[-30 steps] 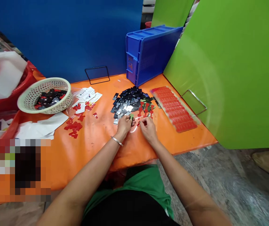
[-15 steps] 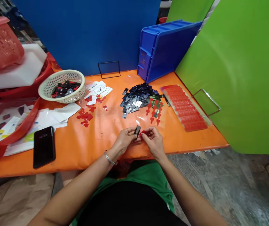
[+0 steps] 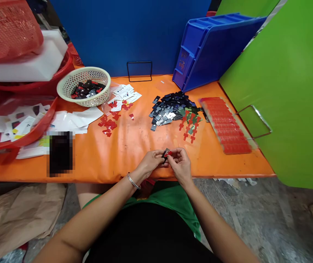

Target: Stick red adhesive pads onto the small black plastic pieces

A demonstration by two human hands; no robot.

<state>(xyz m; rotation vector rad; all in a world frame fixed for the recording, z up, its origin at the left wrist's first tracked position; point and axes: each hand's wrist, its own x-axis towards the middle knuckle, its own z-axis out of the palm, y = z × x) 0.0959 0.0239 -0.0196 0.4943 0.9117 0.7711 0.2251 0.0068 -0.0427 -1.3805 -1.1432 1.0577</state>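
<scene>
Head view: a small dark piece (image 3: 164,157) is being pinched between the thumb and fingers of the left hand (image 3: 151,162), right by the near edge of the orange counter (image 3: 129,157). A little red piece (image 3: 169,153) is being pinched at the tips of the right hand (image 3: 181,164) and held against the dark one. Whether it's being stuck down or just touched on can't be made out, too tiny. A silvery bangle (image 3: 132,181) is being worn on the left wrist.

Further back, a messy pile of dark pieces (image 3: 169,106) is being spread over the middle, its right edge being overlapped by a clear sheet dotted with red T-shaped bits (image 3: 186,136). Next to that, a slab of red strips (image 3: 226,124) is being laid out beside the green panel (image 3: 290,109). A blue crate (image 3: 213,51) is being stood on its side behind the pile.

Over on the left, loose red bits (image 3: 109,125) are being left scattered near some white paper slips (image 3: 125,93), and more dark and red pieces are being held in a cream basket (image 3: 101,95).
</scene>
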